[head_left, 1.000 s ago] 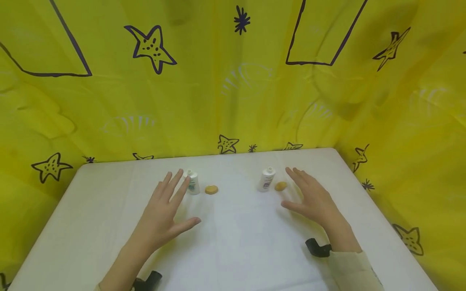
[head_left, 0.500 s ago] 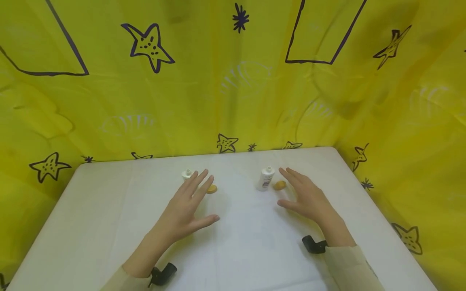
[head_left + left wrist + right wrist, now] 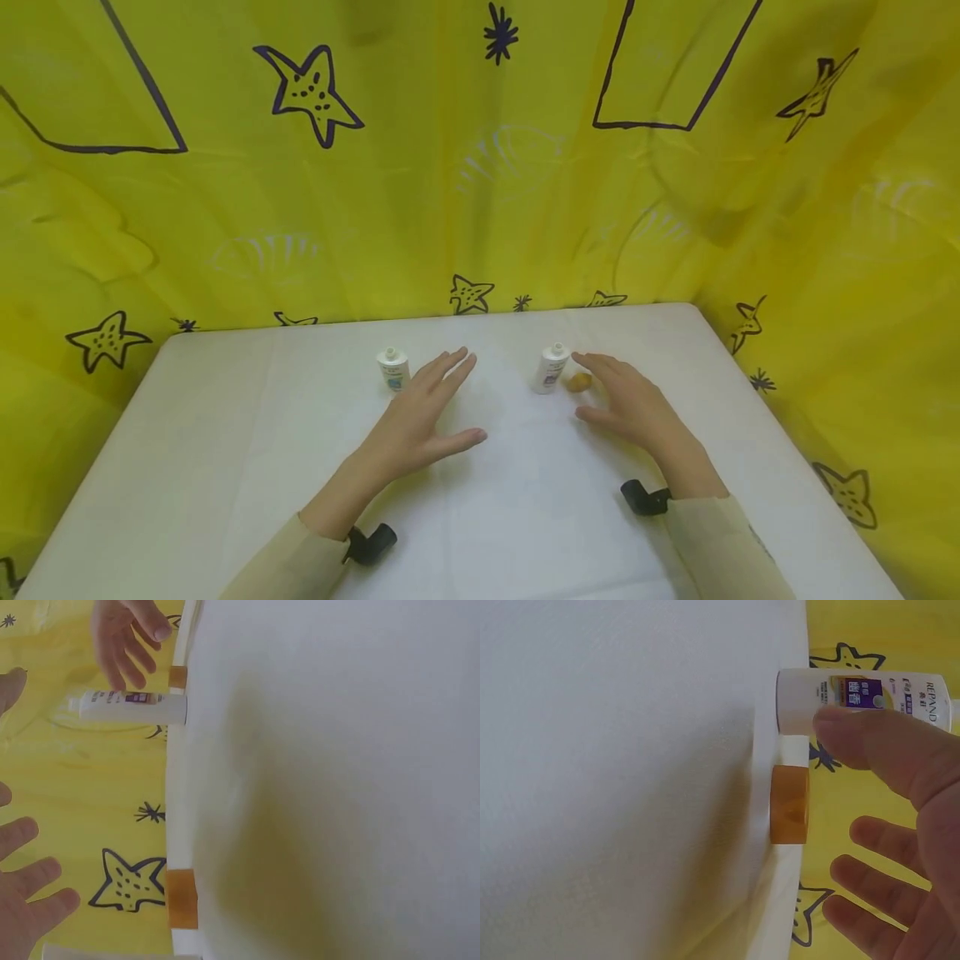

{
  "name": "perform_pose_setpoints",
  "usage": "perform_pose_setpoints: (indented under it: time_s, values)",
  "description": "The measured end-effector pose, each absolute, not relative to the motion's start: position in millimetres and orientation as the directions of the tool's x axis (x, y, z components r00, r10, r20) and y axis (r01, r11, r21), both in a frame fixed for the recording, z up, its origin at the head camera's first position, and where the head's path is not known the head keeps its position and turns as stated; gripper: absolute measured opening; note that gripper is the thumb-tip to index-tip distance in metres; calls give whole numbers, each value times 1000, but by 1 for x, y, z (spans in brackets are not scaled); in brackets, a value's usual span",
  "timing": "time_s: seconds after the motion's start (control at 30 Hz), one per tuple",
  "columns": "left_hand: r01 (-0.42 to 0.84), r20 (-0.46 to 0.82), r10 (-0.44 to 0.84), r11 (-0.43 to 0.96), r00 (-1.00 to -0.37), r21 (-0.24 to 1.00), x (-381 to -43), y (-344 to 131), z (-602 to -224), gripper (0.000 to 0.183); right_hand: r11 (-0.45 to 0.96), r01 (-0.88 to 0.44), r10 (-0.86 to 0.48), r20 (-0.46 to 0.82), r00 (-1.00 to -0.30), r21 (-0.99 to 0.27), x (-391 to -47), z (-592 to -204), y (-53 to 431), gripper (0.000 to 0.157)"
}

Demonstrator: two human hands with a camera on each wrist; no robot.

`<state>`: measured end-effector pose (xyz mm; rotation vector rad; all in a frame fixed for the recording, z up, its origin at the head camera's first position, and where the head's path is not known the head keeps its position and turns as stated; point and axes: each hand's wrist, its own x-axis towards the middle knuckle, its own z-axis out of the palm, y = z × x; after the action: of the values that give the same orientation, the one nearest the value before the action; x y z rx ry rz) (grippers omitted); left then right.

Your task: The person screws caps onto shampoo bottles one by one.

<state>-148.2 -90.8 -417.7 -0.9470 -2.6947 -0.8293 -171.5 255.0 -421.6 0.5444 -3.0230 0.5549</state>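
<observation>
My left hand (image 3: 411, 421) hovers over the table with fingers spread and nothing in it. Beyond its knuckles stands a white bottle (image 3: 392, 367), uncapped and partly covered by the hand. The orange-yellow cap (image 3: 182, 898) on that side appears in the left wrist view, but the hand hides it in the head view. My right hand (image 3: 639, 407) is also spread and holds nothing, to the right of a second uncapped white bottle (image 3: 551, 368) with a purple label. Between that bottle and the fingers lies another orange-yellow cap (image 3: 789, 805), on the tabletop.
A white cloth covers the table (image 3: 517, 517). Behind and to the right hangs a yellow curtain (image 3: 420, 200) with dark starfish drawings. Black wrist devices (image 3: 371, 544) are strapped under both forearms.
My left hand has moved right, past the left bottle, uncovering much of it and covering its cap. My right hand has shifted slightly left, toward the right bottle.
</observation>
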Motion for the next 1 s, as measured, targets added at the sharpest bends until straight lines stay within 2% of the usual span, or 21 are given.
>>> perform_pose_setpoints:
  time_s: [0.4, 0.6, 1.0]
  values:
    - [612, 290, 547, 620, -786, 490, -162, -63, -425, 85, 876, -331, -341, 34, -939, -351, -180, -427, 252, 67]
    - [552, 240, 522, 601, -819, 578, -169, -48, -428, 83, 877, -331, -342, 31, -939, -350, -183, -430, 250, 60]
    - [440, 116, 508, 582, -854, 684, -184, -20, -424, 80, 888, -310, -330, -2, -944, -340, -189, -432, 248, 57]
